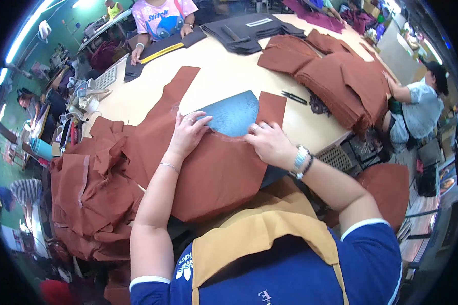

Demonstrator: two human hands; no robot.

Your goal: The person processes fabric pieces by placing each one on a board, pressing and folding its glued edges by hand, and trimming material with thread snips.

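Observation:
A rust-brown cut fabric piece with a curved neckline lies at the table's near edge and hangs over it toward my body. Under the curve shows a blue-grey flat board. At the left end of the curve, my left hand has its fingers bent on the fabric edge, thumb and fingertips closed on it. My right hand pinches the same edge at the right end, its fingers curled. A pale line runs along the neckline between both hands.
Crumpled rust-brown fabric is heaped at left. Black thread snips lie beside a thick rust-brown stack. Dark cut pieces are piled at the back. Co-workers stand across the table and at right.

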